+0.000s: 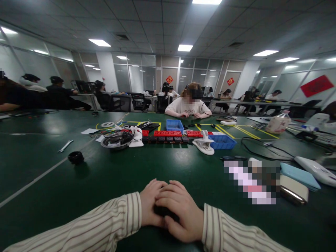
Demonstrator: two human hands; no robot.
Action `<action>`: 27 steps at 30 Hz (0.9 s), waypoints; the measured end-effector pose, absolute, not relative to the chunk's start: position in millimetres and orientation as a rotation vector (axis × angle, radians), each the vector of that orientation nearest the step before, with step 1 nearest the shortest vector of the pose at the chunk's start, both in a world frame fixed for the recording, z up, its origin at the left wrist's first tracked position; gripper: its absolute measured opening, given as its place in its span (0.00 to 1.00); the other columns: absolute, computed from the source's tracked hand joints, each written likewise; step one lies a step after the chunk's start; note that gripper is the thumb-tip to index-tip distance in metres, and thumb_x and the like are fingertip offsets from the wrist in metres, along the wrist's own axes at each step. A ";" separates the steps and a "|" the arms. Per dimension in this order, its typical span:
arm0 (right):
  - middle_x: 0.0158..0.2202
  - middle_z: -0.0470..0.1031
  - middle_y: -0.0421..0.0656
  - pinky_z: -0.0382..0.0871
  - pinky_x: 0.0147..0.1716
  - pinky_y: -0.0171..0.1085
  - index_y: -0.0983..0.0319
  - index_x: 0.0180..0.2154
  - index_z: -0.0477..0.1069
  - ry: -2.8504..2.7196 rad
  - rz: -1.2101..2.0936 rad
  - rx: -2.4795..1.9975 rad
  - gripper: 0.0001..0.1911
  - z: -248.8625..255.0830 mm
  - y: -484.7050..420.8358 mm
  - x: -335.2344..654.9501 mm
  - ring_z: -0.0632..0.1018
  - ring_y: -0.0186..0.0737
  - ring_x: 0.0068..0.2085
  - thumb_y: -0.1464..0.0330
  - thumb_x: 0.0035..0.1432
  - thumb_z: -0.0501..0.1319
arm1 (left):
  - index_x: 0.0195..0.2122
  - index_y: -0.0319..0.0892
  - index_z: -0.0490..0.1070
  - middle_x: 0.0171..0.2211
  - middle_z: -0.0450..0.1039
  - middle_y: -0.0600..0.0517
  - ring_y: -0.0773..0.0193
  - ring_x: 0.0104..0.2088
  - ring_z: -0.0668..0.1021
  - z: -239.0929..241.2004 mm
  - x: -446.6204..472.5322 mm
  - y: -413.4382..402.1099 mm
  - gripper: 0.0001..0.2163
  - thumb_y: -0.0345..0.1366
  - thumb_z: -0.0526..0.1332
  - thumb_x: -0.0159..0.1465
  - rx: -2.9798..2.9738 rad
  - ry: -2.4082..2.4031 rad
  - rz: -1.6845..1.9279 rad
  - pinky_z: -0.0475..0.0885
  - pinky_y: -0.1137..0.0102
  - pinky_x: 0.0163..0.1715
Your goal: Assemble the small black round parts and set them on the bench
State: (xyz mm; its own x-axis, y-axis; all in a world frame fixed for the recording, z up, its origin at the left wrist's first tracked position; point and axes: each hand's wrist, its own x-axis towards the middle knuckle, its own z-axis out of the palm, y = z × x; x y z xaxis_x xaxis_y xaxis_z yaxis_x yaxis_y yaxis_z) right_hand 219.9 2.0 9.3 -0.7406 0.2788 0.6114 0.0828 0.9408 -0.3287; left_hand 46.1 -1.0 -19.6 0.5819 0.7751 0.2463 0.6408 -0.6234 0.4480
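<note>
Green table (pixel 110 178) spans the lower half of the head view. At bottom centre, the right hand (pixel 185 211) lies across the fingers of the left hand (pixel 148 204), low over the tabletop; both have loosely bent fingers, and I cannot tell whether they hold anything in the dark gap between them. At centre left are a wrench (pixel 65 146) and a black round object (pixel 76 157). Along the middle stand a metal bowl (pixel 113 148), a red power strip (pixel 168 133), a white clip (pixel 204 144) and a blue tray (pixel 223 143). A light-blue case (pixel 299 174) lies at lower right. Above centre sits a person (pixel 177 105).
</note>
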 end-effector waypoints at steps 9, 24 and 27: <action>0.30 0.66 0.45 0.60 0.36 0.45 0.63 0.30 0.64 -2.345 0.347 -0.777 0.20 -3.2 6.0 214.7 0.65 0.42 0.33 0.52 0.52 0.52 | 0.38 0.41 0.68 0.36 0.66 0.50 0.55 0.39 0.70 -19.4 49.7 -9.4 0.27 0.52 0.66 0.40 2.483 1.397 0.644 0.48 0.46 0.54; 0.38 0.74 0.43 0.55 0.51 0.44 0.61 0.38 0.66 -2.405 0.402 -0.155 0.15 12.3 0.1 218.9 0.70 0.41 0.46 0.71 0.46 0.48 | 0.43 0.42 0.68 0.38 0.65 0.48 0.53 0.40 0.69 -23.2 41.6 5.4 0.30 0.53 0.65 0.41 2.505 1.140 0.644 0.64 0.56 0.45; 0.42 0.71 0.47 0.57 0.48 0.47 0.63 0.43 0.63 -2.357 0.415 -0.298 0.17 11.7 -0.1 219.1 0.69 0.44 0.44 0.62 0.53 0.51 | 0.48 0.41 0.63 0.44 0.65 0.45 0.50 0.45 0.68 -19.5 43.9 -0.3 0.34 0.55 0.63 0.43 2.504 1.159 0.652 0.54 0.47 0.52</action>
